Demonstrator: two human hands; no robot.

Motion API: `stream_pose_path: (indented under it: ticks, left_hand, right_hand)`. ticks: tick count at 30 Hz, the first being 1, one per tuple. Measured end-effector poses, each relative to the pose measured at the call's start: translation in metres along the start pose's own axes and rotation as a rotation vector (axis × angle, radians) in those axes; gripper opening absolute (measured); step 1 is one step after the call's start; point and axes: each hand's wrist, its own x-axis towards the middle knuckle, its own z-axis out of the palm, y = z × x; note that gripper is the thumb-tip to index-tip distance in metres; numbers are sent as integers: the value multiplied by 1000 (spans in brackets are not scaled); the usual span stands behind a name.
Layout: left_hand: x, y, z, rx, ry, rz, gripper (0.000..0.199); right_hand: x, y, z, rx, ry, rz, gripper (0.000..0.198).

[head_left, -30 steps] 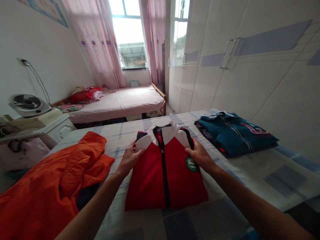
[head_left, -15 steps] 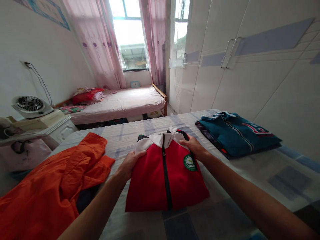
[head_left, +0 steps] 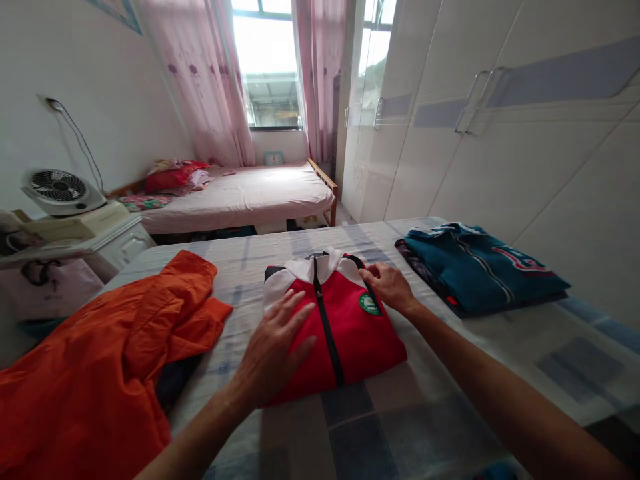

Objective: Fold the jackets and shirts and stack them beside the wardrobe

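A folded red jacket [head_left: 360, 340] with white shoulders, a black front zip and a round green badge lies on the checked bedsheet in front of me. Over its left side my left hand [head_left: 277, 343] is open, fingers spread, hiding part of the front. At the opposite shoulder edge, my right hand [head_left: 389, 285] has its thumb and bent fingers closed on the fabric. Left of the jacket is a loosely heaped orange garment [head_left: 115, 347], with something dark partly under it. To the right, a folded teal zip jacket [head_left: 480, 267] rests on darker folded clothing.
The checked bedsheet [head_left: 350, 417] covers the bed under the clothes. White wardrobe doors [head_left: 450, 173] rise along the right. Beyond stands a second bed [head_left: 250, 200] by the window. At left are a fan [head_left: 63, 190] and a pale paper bag [head_left: 55, 290].
The red jacket has come down flatter on the sheet and turned slightly. My left hand has let go of its shoulder and spread over the front. My right hand remains at the other shoulder.
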Motion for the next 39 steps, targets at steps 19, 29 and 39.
stream_pose_path:
  ticks: [19, 29, 39]
  left_hand:
    - [-21, 21, 26, 142, -221, 197, 56]
    - [2, 20, 4, 66, -249, 96, 43]
    - [45, -59, 44, 134, -62, -295, 55]
  right_hand:
    - [-6, 0, 7, 456, -200, -73, 24]
    - [-1, -31, -3, -106, 168, -252, 39]
    - [9, -26, 64, -302, -31, -303, 59]
